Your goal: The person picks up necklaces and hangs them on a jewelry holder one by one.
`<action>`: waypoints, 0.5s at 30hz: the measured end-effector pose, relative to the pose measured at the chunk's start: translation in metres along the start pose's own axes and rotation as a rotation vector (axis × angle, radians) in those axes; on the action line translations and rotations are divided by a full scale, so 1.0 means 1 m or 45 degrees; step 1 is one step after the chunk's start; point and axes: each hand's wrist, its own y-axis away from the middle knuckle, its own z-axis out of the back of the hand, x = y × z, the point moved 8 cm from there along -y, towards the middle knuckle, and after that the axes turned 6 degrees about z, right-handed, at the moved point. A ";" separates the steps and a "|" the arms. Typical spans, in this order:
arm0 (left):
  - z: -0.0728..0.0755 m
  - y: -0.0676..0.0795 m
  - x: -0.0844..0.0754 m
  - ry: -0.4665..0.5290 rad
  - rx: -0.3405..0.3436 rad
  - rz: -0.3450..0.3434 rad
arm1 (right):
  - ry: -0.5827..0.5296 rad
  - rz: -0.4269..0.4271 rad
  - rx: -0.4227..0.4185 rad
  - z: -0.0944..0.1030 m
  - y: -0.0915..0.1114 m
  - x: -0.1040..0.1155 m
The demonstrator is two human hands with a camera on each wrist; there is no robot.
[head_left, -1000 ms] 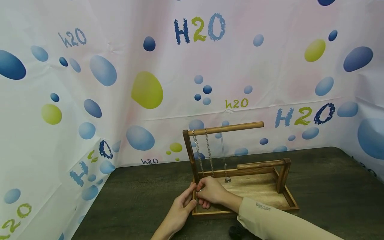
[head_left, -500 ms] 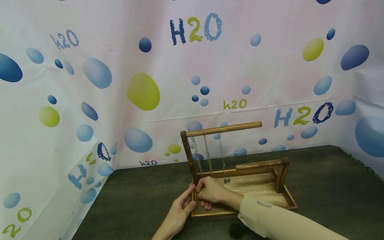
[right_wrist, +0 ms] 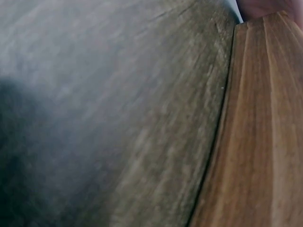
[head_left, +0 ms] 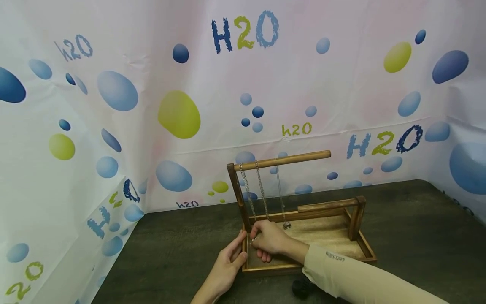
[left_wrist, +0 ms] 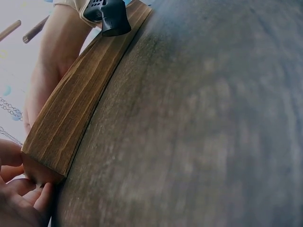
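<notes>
A wooden jewelry stand (head_left: 279, 160) rises from a shallow wooden tray (head_left: 269, 269). Two thick silver chains (head_left: 262, 190) and a finer necklace with a round pendant (head_left: 287, 226) hang from its long bar. My left hand (head_left: 225, 266) rests against the tray's left wall, fingers extended along it; the left wrist view shows its fingertips at the tray corner. Inside the tray's left end, my right hand (head_left: 271, 238) pinches a small silvery piece (head_left: 253, 240) between thumb and forefinger. Its exact kind is too small to tell. The right wrist view shows mostly table and tray wall (right_wrist: 255, 127).
A shorter wooden bar (head_left: 326, 205) on a post stands at the tray's right end. Beneath is a dark wood table (head_left: 182, 240). A curtain (head_left: 212, 76) printed with bubbles and lettering hangs behind. A dark device (head_left: 301, 289) is below the right sleeve.
My right hand has shifted slightly right within the tray, still pinching the small silvery piece. The left hand stays against the tray wall. The head view has shifted a little.
</notes>
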 end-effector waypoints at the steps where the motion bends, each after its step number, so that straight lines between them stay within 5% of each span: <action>1: 0.000 0.000 0.000 0.000 0.002 -0.003 | 0.004 0.001 -0.001 0.001 0.000 0.000; 15: -0.002 0.000 -0.001 -0.010 0.014 0.005 | -0.013 -0.019 -0.007 0.001 0.002 0.004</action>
